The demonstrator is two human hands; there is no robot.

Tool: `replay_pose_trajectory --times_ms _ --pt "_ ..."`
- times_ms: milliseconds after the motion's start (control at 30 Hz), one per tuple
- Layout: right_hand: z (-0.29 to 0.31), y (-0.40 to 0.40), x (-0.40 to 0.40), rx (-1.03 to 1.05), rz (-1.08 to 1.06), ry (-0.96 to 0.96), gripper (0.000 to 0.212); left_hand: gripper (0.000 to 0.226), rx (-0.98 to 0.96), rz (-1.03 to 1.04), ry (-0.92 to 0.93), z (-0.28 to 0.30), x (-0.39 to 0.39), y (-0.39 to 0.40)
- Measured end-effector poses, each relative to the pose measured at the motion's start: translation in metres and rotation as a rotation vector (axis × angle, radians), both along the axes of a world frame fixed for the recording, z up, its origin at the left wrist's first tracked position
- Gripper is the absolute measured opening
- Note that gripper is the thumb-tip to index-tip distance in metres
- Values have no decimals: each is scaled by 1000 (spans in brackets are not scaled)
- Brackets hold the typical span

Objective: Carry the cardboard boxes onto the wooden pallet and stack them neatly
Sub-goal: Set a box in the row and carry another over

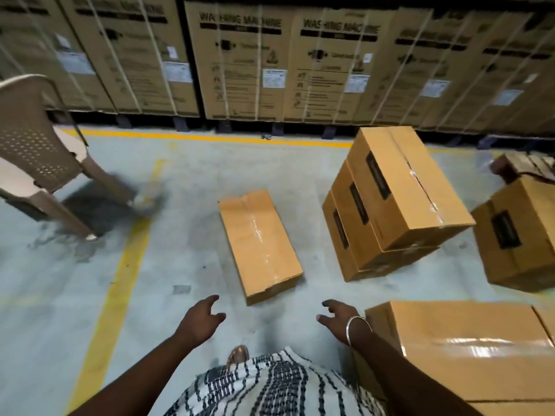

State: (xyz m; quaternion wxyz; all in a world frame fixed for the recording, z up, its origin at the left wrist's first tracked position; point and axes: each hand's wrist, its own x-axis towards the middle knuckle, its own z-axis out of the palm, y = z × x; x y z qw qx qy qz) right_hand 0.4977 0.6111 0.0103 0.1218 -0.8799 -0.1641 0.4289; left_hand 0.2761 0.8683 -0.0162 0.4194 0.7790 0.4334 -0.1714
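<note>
Reaching forward over the grey floor (90, 280), the left hand (199, 321) and right hand (338, 319) hang empty with fingers apart, a metal bangle (357, 325) on the right wrist. Single low cardboard box (259, 244) lies flat on the floor just ahead, between both hands; stack of three boxes (393, 202) stands to its right, another box (519, 238) further right, a large box (462, 346) beside the right forearm. Wooden pallet (528, 165) at far right edge, partly visible; plastic chair (39, 157) at left, washing-machine cartons (270, 61) along the back.
</note>
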Motion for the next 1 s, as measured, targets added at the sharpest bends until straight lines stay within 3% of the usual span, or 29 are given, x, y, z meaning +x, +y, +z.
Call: replay_pose_trajectory --times_ms 300,533,633,733,833,1000 --pt "-27 111 98 -14 118 22 50 54 -87 165 54 -27 67 54" --pt "-96 180 211 -81 232 172 44 53 -173 307 179 -50 154 56" --pt "-137 206 252 -149 318 220 52 51 -224 347 191 -74 191 59" --pt "-196 236 290 -205 391 231 55 47 -261 405 198 -122 224 71" --pt "-256 264 314 -208 341 240 52 29 -298 493 205 -182 248 89" --pt "-365 286 329 -164 233 219 53 43 -397 698 268 -314 262 124"
